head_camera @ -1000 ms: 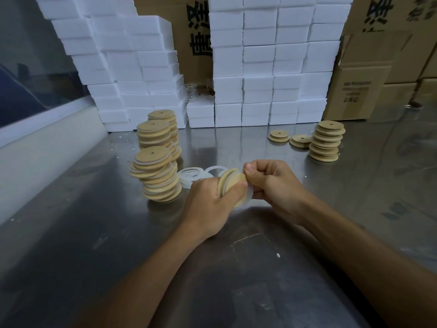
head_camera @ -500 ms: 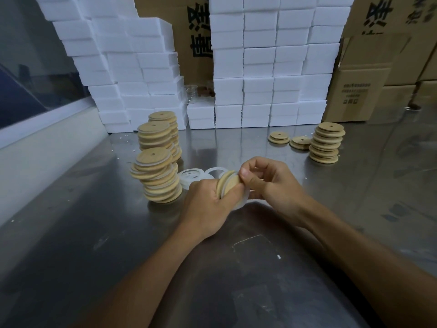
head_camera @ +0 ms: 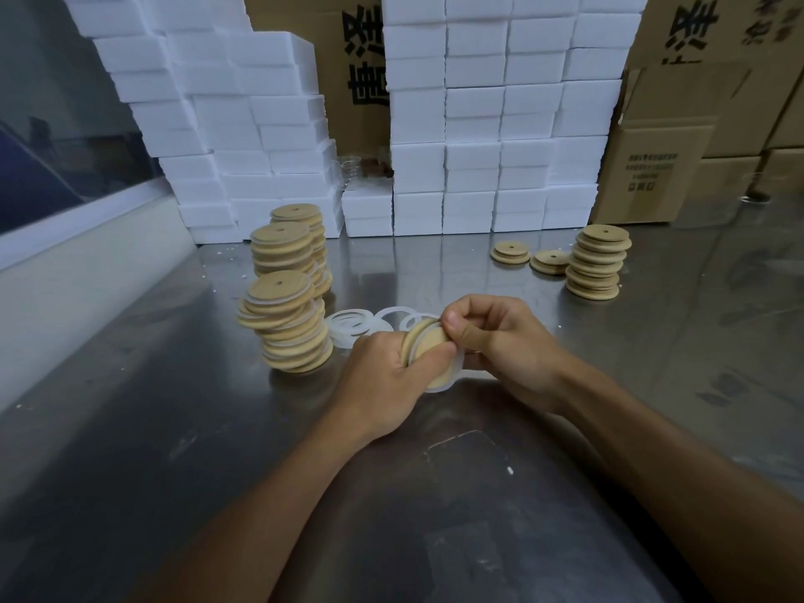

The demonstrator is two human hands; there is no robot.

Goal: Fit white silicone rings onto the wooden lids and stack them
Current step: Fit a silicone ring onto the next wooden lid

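Head view: both forearms reach forward over a steel table [head_camera: 174,428], and the hands meet at the middle of the frame.
Left hand [head_camera: 383,385]: curled round a wooden lid [head_camera: 428,346], which it holds on edge, thumb lying across the near face.
Right hand [head_camera: 500,341]: fingers bent, thumb and forefinger pinching at the top rim of the same lid, where a white ring [head_camera: 452,376] hangs round the lid's right and lower edge.
Ring fit: partly on; the lower part stands clear of the wood. How far it is seated on the hidden side cannot be told.
Loose rings [head_camera: 352,326]: a small heap lying flat on the table just beyond the left hand, touching one another.
Ringed stacks [head_camera: 285,324]: three leaning piles of lids to the left of the left hand and beyond it, with white edges showing between the discs of the nearest pile.
Bare lids [head_camera: 598,265]: one pile well beyond the right hand, to its right, with two low lots [head_camera: 511,253] just to the left of it.
Background: white foam blocks [head_camera: 478,124] stacked in a wall beyond both hands; cardboard boxes [head_camera: 661,167] behind and to the right.
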